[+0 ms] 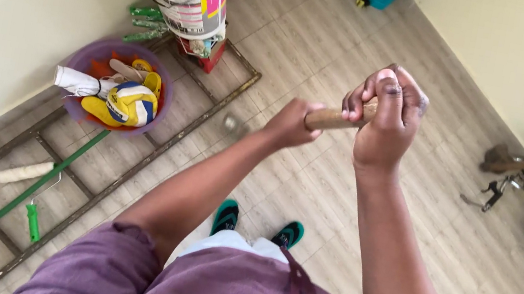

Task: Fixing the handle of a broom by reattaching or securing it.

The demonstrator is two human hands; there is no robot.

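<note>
A: Wooden handle (335, 118) — where, and which axis?
B: Above the tiled floor (408, 216); it slants from the left hand (291, 123) up to the right hand (389, 119). Both hands clamped round it, right on the top end.

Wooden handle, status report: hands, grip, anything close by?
Left hand and right hand both closed on wooden handle, held over tiled floor. Metal frame and purple basin lie left, apart.
</note>
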